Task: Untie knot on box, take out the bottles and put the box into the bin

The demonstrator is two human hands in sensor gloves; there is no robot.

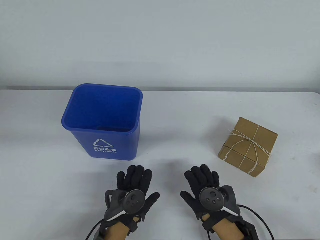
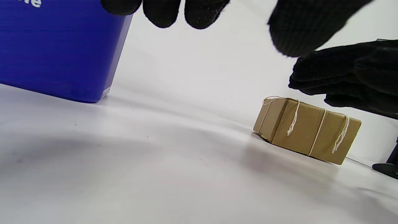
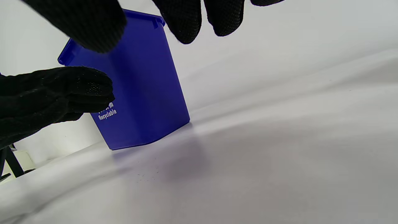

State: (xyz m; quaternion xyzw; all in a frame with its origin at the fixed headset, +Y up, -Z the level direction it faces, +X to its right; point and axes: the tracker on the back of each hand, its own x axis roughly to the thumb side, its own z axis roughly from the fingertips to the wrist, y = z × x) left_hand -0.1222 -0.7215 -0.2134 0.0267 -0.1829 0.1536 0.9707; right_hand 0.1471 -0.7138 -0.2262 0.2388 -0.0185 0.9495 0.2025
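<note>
Above table (image 1: 175,120), both hands flat.

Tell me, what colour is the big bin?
The bin is blue, with white recycling markings; the table view shows it best.

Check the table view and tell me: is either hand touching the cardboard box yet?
No: the cardboard box, string still tied round it, sits apart from both the left hand and the right hand.
</note>
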